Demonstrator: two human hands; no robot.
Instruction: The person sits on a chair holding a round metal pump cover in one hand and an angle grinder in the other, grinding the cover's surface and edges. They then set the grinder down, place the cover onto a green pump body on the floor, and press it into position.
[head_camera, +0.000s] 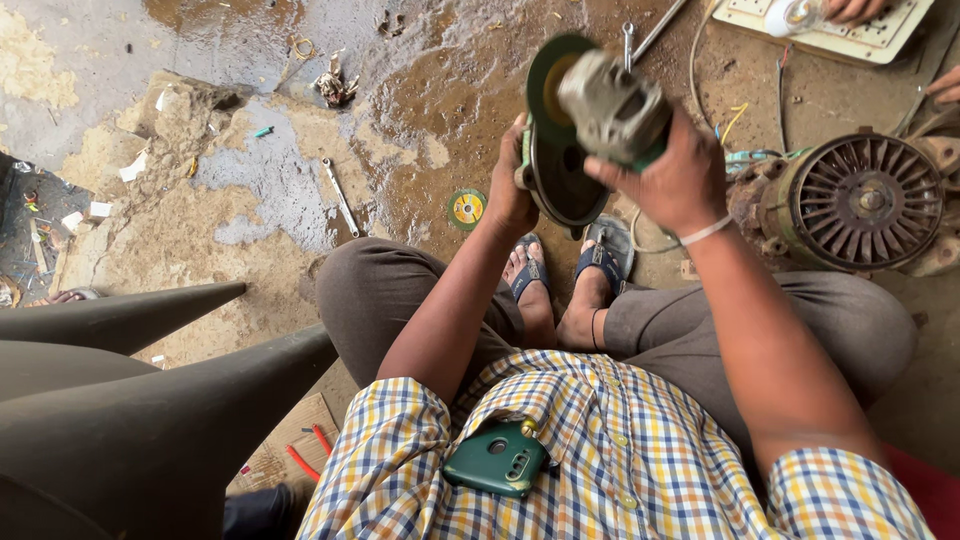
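1. One angle grinder (600, 115) is held up above the person's two sandalled feet, its grey gear head tipped toward the camera and its round black guard with a green disc at 9 o'clock of that head
2. The right hand (680, 175) is closed around the grinder's body from 4 o'clock, fingers wrapped tight on it; one pale band circles the wrist
3. The left hand (510, 190) is clamped on the rim of the guard at 8 o'clock of the grinder, thumb side pressed against the edge
4. One small green and yellow disc (467, 208) lies flat on the wet floor, just at 9 o'clock of the left hand
5. One flat spanner (340, 196) lies further out at 9 o'clock, on the damp patch, well apart from the disc
6. One finned round motor (860, 200) sits on the floor at 3 o'clock of the right hand, near it
7. One white board (880, 35) lies at 1 o'clock, with another person's hand resting on it
8. One green phone (497, 458) pokes from the checked shirt pocket at 6 o'clock
9. Two red-handled tools (305, 452) lie on cardboard at 7 o'clock
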